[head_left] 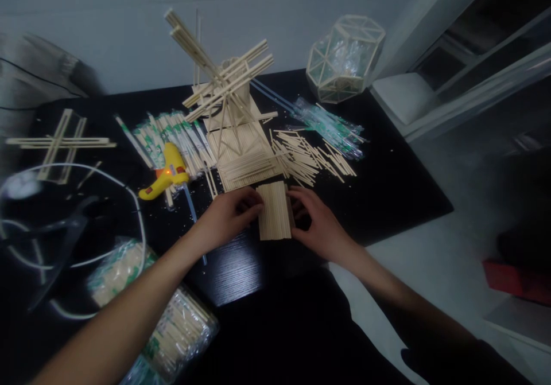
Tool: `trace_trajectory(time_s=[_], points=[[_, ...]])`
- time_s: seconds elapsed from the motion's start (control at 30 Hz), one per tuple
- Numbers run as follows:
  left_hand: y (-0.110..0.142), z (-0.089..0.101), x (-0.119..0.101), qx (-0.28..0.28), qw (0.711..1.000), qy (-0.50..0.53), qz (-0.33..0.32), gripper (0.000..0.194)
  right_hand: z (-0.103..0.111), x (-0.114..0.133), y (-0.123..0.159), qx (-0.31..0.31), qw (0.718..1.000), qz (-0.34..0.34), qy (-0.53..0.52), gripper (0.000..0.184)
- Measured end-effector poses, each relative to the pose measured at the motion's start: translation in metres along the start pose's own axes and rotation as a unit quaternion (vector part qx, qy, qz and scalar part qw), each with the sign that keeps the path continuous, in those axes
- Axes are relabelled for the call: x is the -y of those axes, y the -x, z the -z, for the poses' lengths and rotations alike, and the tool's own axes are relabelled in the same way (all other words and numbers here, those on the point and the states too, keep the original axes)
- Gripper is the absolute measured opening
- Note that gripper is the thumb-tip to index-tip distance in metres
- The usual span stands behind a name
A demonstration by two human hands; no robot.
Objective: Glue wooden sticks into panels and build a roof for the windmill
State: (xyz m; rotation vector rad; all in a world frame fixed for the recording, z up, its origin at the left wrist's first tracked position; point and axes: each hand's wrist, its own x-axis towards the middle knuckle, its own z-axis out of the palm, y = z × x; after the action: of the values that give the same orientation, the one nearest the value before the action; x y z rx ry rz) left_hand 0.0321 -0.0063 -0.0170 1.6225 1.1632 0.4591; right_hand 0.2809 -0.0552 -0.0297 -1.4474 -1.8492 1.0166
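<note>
Holding stick panel (274, 212) between grips (232, 208) (317, 222)

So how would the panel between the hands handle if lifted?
The panel is probably light, being slim wooden sticks. Side by side, they likely stiffen it lengthwise, but it might split along the seams.

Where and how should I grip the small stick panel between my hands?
Grip the stick panel by its long side edges, left hand from the left, right hand from the right; its sticks run lengthwise, so inward pressure should probably keep them together.
</note>
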Motion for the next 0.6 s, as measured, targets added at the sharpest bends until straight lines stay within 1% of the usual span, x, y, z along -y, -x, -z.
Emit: trace_trajectory(time_s=[0.1,0.2,0.27,0.37,0.4,0.47,0.53,0.6], points=[[0.0,-0.001,0.0,-0.003,1.0,0.003,0.006,0.027,-0.003,0.004,-0.001,-0.018,1.0,-0.009,-0.004,0.061],[0.002,-0.001,-0.002,-0.007,1.0,-0.006,0.015,0.036,-0.008,0.01,-0.002,-0.034,0.999,-0.003,0.023,0.061],[0.003,-0.001,-0.006,-0.005,1.0,-0.007,0.028,0.044,-0.014,0.013,-0.002,-0.044,0.998,0.015,0.051,0.065],[0.004,0.001,-0.011,0.0,0.999,0.009,0.046,0.052,-0.023,0.016,-0.004,-0.051,0.993,0.048,0.095,0.066],[0.005,0.002,-0.011,-0.005,0.999,0.003,0.045,0.052,-0.026,0.017,-0.004,-0.054,0.991,0.055,0.112,0.065],[0.004,0.003,-0.011,-0.03,0.998,-0.033,0.038,0.05,-0.031,0.02,-0.005,-0.062,0.985,0.055,0.149,0.065],[0.003,0.003,-0.008,-0.066,0.995,-0.075,0.031,0.045,-0.035,0.023,-0.006,-0.069,0.979,0.04,0.187,0.069],[0.002,0.004,-0.004,-0.091,0.99,-0.096,0.039,0.038,-0.039,0.026,-0.007,-0.074,0.974,0.022,0.213,0.075]])
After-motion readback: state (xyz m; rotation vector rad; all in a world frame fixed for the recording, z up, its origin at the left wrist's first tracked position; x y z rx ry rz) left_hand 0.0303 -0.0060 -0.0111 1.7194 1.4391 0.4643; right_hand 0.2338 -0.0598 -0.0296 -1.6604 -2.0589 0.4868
